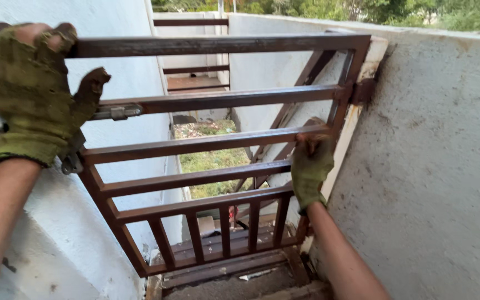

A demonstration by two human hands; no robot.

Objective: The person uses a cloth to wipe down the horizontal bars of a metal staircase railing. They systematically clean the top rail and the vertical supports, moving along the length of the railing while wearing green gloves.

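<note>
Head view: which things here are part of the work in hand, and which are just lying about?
In hand:
- brown metal gate
- left hand, gloved, gripping its top corner
- right hand, gloved, on a middle bar
- slide bolt

Lying about:
- debris beyond the gate
- white walls

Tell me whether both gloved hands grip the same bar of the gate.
No: the left hand grips the top bar, the right hand a lower bar.

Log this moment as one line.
left hand: grips gate's top corner | right hand: grips middle bar | brown metal gate: between white walls
</note>
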